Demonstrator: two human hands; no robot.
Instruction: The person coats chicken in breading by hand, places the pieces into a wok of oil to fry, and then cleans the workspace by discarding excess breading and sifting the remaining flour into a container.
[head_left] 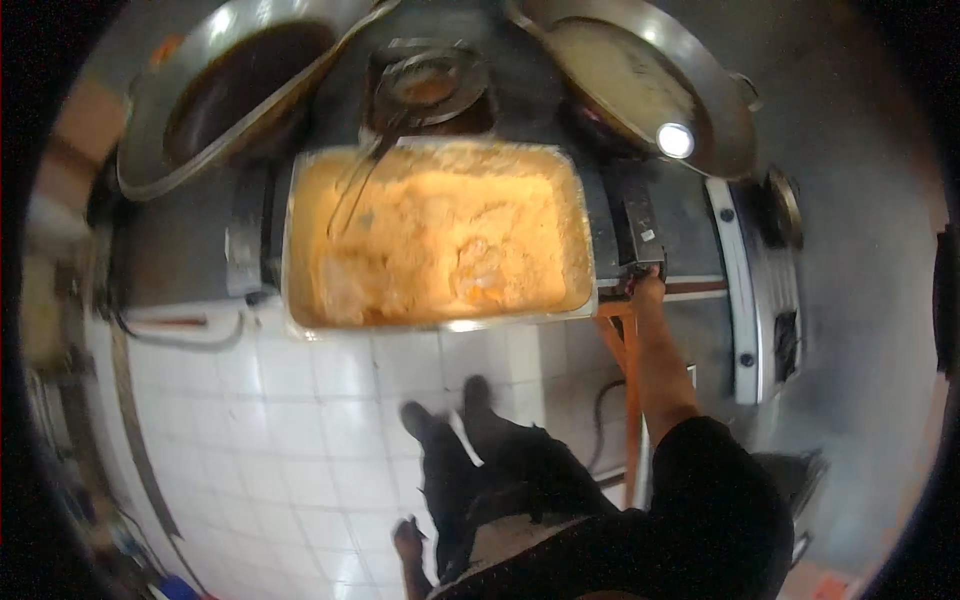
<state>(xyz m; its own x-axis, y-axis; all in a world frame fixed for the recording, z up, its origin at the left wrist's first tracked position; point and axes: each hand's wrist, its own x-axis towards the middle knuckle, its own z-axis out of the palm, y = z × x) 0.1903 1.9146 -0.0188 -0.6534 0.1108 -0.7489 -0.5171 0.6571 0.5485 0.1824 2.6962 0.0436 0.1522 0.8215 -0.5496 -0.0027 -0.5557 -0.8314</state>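
Note:
My right arm stretches forward, and my right hand [648, 287] is at the stove's front edge. Its fingers are closed at a small dark fitting [632, 280] under a dark metal bracket [641, 228]; what exactly they grip is hidden. My left hand [408, 540] hangs low beside my leg, small and blurred, away from the stove. Between the two sits a large rectangular metal tray [460, 326] with orange-yellow flour-like coating. Pale, coated lumps [480, 270] lie in it. A wire strainer [430, 85] rests behind the tray, its handle reaching over the coating.
A wide metal wok with dark liquid [250, 85] stands at the back left. Another wok with pale, cloudy liquid [630, 80] is at the back right. An orange metal frame [632, 420] stands beside my right arm. White floor tiles [270, 420] lie below.

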